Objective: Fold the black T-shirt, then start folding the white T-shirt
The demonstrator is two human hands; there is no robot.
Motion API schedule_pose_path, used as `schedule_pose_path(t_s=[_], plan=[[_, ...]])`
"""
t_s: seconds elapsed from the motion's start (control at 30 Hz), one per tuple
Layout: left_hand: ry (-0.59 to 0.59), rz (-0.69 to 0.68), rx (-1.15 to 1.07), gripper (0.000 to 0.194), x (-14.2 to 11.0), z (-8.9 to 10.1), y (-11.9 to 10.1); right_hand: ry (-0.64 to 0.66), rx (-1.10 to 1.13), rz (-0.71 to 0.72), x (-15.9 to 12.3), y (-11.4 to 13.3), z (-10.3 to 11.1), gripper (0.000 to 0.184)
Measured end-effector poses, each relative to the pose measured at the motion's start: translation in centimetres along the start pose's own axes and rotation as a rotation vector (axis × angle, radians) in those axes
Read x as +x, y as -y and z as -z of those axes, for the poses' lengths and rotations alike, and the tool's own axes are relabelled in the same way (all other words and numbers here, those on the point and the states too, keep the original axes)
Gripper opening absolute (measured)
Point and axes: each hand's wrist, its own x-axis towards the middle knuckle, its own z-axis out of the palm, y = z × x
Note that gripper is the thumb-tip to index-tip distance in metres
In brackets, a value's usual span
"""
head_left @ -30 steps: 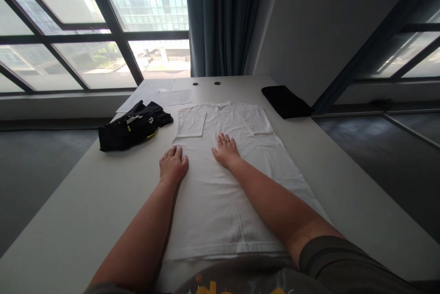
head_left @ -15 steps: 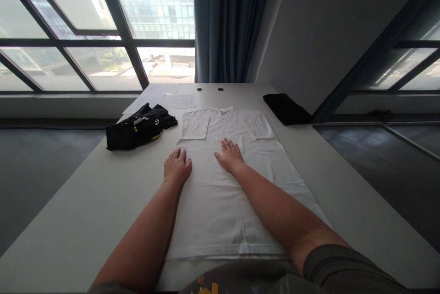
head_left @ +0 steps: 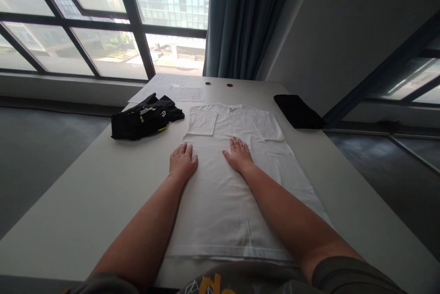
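A white T-shirt [head_left: 220, 211] lies spread flat, its collar at the far end and its hem close to my body. Both short sleeves are folded inward over the chest. My left hand [head_left: 183, 161] rests on the shirt's left edge below the left sleeve, fingers stretched out and thumb apart. Flat on the middle of the shirt, just under the chest, is my right hand [head_left: 239, 154], its fingers spread. Neither hand grasps any cloth. A few creases run through the fabric near the right forearm and the hem.
The shirt lies on a white table [head_left: 103, 198]. A crumpled black garment [head_left: 137, 122] with yellow and white marks sits at the left, near printed papers [head_left: 185, 94]. At the far right is a folded black cloth [head_left: 298, 111]. Beyond are a blue curtain [head_left: 244, 24] and windows.
The camera view has tilted and shifted slightly, so everything appears moved a little to the right. Both hands keep about the same places on the shirt.
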Motion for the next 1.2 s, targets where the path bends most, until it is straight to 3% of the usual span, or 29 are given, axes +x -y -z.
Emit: schedule_pose_path(t_s=[0.17,0.4,0.67,1.2], plan=[[0.009,0.014,-0.011,0.058,0.1,-0.1,-0.1,0.045,0.005,-0.045,0.4,0.7,0.7,0.080],[0.015,0.020,-0.006,0.059,0.1,0.1,-0.3,-0.112,-0.008,-0.019,3.4,2.0,2.3,0.079],[0.012,0.016,-0.003,0.058,-0.1,0.1,-0.4,0.012,0.013,-0.109,4.6,1.8,0.9,0.081],[0.001,-0.001,-0.032,0.057,0.1,-0.1,-0.3,-0.007,0.006,-0.088,4.2,1.2,0.4,0.080]])
